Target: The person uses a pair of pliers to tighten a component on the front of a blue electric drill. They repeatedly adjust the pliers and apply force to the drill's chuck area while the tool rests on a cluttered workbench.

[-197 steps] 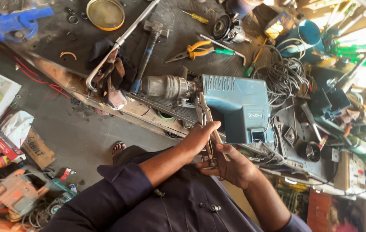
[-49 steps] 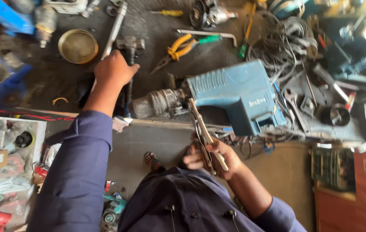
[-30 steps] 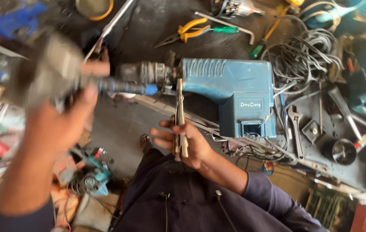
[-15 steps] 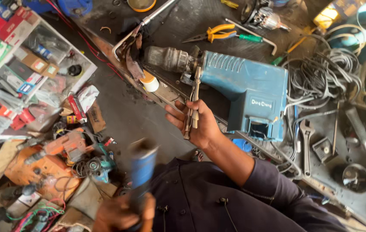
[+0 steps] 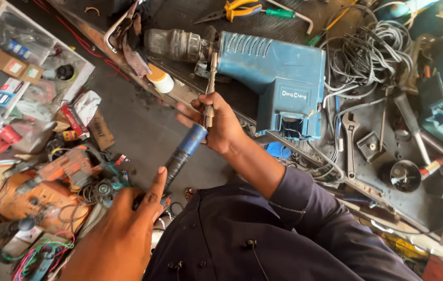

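Note:
My right hand [image 5: 222, 126] grips a slim pair of metal pliers [image 5: 210, 86], held upright with the tips at the neck of a blue rotary hammer drill [image 5: 276, 78] lying on the workbench. The drill's dark metal chuck [image 5: 174, 44] points left. My left hand [image 5: 127, 229] is low in the frame, above my lap. It is closed on a hammer with a black and blue handle [image 5: 184, 152]. The handle's blue end reaches up to my right hand. The hammer's head is hidden under my left hand.
The bench holds yellow-handled pliers [image 5: 238, 8], a green screwdriver [image 5: 279, 12], coiled grey cables [image 5: 372, 52], an adjustable wrench [image 5: 350, 148] and a small white bottle [image 5: 160, 81]. Shelves of boxes [image 5: 3, 62] and an orange power tool [image 5: 68, 165] crowd the floor at left.
My left hand took the hammer from the bench, swung it down past my lap, and now holds it handle-up toward my right hand. The right hand has kept the pliers at the drill.

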### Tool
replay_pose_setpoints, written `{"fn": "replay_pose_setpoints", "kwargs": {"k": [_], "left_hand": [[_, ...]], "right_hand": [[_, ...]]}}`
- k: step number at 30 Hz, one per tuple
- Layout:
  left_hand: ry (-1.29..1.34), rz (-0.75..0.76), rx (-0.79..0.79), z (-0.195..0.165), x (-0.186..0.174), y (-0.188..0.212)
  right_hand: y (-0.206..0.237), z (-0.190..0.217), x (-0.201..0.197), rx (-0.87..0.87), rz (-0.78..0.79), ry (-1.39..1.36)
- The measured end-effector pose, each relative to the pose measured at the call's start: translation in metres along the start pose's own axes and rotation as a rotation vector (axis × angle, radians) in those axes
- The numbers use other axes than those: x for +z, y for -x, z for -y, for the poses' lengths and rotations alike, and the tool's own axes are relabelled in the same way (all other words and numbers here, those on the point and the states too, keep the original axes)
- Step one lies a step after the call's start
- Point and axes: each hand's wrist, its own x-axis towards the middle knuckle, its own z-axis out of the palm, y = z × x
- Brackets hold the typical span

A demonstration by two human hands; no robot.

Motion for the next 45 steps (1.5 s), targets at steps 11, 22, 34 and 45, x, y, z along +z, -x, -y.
{"fn": "replay_pose_setpoints", "kwargs": {"k": [11, 22, 34, 45], "left_hand": [[-0.29, 0.219, -0.175, -0.048, 0.02, -0.002], [-0.231, 0.269, -0.216, -0.107, -0.037, -0.048], [-0.182, 0.259, -0.258, -0.135, -0.051, -0.087], [-0.04, 0.192, -0.262, -0.127, -0.034, -0.1]], "right_hand": [[-0.006, -0.002, -0.01, 0.038, 0.068, -0.084], [0.008, 0.022, 0.013, 0.08, -0.007, -0.06], [-0.001, 0.029, 0.011, 0.24, -0.041, -0.165], [-0.01, 0.02, -0.004, 0.244, -0.13, -0.08]]}}
